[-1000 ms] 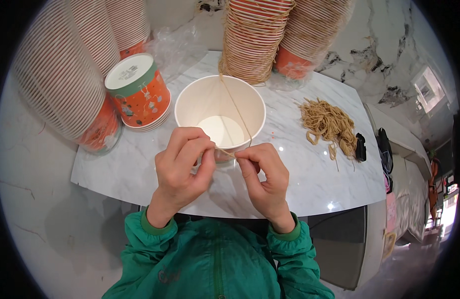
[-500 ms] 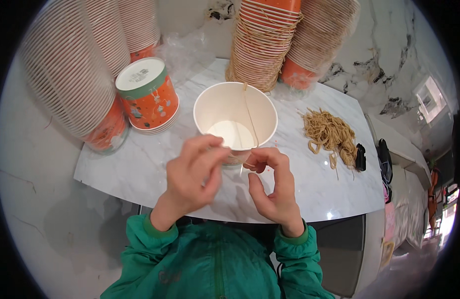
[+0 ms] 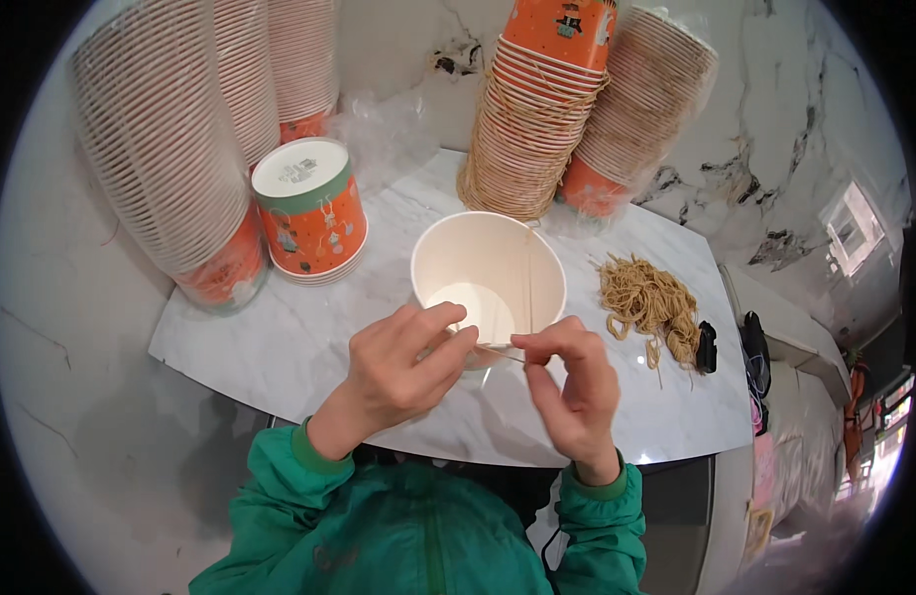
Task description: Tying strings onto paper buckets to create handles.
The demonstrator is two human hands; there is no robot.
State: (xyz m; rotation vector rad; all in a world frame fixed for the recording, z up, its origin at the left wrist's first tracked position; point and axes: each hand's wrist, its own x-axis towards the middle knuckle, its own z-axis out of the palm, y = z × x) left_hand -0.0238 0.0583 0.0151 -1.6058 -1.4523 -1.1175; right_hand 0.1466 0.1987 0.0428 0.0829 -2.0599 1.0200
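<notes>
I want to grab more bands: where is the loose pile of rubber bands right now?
In the head view, the pile of rubber bands lies on the marble table to the person's right, just right of the open paper cup and beside a small black object.

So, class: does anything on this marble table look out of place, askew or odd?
Mostly tidy. The tall cup stacks lean, though the fisheye lens may cause that. The rubber bands lie in a loose tangled heap beside the open cup.

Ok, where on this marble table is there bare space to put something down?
Bare marble table lies left of the open cup, below the upside-down cup, and along the near edge right of the right hand. The back by the cup stacks and around the rubber bands is crowded.
</notes>
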